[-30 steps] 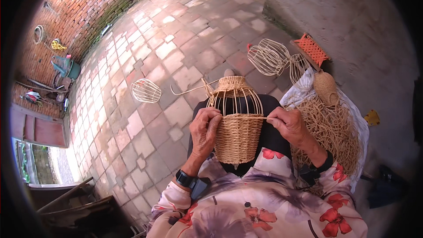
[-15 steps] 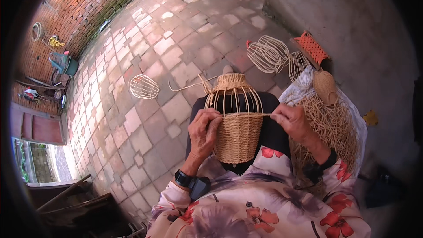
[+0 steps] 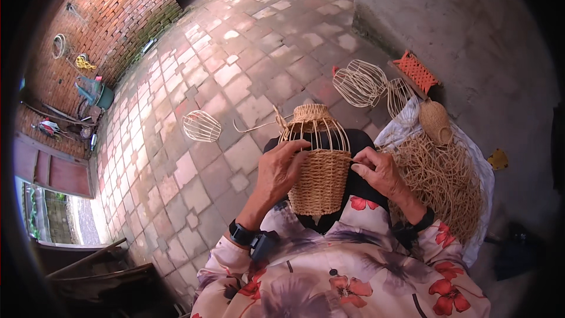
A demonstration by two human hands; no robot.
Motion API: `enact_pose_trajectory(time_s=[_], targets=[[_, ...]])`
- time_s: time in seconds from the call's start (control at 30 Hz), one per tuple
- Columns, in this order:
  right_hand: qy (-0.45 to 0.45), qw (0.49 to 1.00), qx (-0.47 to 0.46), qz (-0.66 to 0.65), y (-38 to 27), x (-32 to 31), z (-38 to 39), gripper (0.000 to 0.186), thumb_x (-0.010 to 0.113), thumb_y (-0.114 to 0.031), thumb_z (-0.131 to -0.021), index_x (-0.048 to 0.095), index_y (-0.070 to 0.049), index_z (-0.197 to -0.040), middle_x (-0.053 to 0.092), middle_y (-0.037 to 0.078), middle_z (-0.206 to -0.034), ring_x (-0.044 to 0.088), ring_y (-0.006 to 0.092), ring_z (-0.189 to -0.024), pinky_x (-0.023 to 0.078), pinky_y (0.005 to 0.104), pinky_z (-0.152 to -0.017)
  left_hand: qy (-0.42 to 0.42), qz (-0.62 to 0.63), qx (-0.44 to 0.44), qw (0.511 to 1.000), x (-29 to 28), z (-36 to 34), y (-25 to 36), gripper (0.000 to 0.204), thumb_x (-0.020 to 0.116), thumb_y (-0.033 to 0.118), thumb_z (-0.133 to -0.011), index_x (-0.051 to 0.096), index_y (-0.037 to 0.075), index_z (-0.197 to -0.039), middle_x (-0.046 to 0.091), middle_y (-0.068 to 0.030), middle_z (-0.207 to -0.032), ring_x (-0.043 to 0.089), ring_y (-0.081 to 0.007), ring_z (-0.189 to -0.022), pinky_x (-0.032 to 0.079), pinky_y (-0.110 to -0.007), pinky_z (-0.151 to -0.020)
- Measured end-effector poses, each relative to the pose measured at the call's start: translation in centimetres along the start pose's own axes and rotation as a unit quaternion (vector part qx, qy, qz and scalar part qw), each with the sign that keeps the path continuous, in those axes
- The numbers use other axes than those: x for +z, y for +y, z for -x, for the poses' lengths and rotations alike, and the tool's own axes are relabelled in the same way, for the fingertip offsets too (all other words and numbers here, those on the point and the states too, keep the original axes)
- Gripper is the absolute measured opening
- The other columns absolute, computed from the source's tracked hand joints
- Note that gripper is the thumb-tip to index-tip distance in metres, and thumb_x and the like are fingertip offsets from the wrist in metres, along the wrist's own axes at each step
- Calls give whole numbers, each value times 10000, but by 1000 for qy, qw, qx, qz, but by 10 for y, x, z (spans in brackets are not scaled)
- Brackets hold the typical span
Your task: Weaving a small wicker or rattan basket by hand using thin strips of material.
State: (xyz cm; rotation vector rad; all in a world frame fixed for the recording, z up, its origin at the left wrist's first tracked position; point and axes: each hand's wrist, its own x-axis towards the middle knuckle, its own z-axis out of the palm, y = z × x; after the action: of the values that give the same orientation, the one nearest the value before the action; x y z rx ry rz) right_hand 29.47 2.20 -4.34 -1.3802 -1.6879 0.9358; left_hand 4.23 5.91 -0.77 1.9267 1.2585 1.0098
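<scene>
On my lap rests a tan wicker basket [image 3: 319, 185], its lower body tightly woven, with bare upright ribs above and a woven collar at the far end. My left hand [image 3: 279, 168] grips its left side, the fingers reaching over the top row of weave among the ribs. At the right edge of that row, my right hand [image 3: 379, 172] is closed, thumb against forefinger, seemingly pinching the weaving strand. Only a short bit of the strand shows by its fingertips.
To my right, a heap of loose strands [image 3: 435, 168] lies on a white sheet [image 3: 484, 212], with a woven gourd-shaped piece [image 3: 434, 119] at its far end. Beyond are open rib frames [image 3: 360, 82] and an orange lattice seat [image 3: 416, 68]. Another frame [image 3: 201, 126] sits on the paving.
My right hand has come in from the right to the basket's edge; the strand stretched across the ribs before no longer shows. My left hand has shifted farther over the basket.
</scene>
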Motion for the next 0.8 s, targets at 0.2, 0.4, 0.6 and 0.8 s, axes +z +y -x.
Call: enact_pose_trajectory(time_s=[0.2,0.4,0.6,0.8], targets=[[-7,999,-6,-48,15,-6,1,173,662,-159,-865,610,0,-821,501,11,-599,432,43,-571,383,248,-515,-71,-59,26,995,0,-9,1,159,588,123,-877,660,-1,-945,651,-157,-800,640,-225,-700,483,-322,-653],[-38,974,128,-184,65,-28,36,189,645,-181,-873,626,-25,-767,521,-56,-667,451,30,-576,367,223,-498,-125,-73,2,989,-9,-19,-2,229,543,176,-916,658,1,-1008,642,-115,-727,617,-192,-623,472,-303,-589],[-96,958,211,166,203,-78,144,164,631,-191,-794,650,-30,-819,595,62,-678,514,193,-577,421,314,-586,-250,129,-229,932,-11,-25,10,320,539,254,-953,616,-5,-1124,642,-48,-808,559,-79,-540,473,-212,-507],[-34,890,242,386,275,-82,230,189,623,-195,-758,687,-81,-895,643,190,-913,623,366,-834,490,463,-740,-193,169,-237,937,-12,-6,11,305,581,262,-938,625,3,-1094,651,-28,-851,612,-97,-565,498,-201,-522]])
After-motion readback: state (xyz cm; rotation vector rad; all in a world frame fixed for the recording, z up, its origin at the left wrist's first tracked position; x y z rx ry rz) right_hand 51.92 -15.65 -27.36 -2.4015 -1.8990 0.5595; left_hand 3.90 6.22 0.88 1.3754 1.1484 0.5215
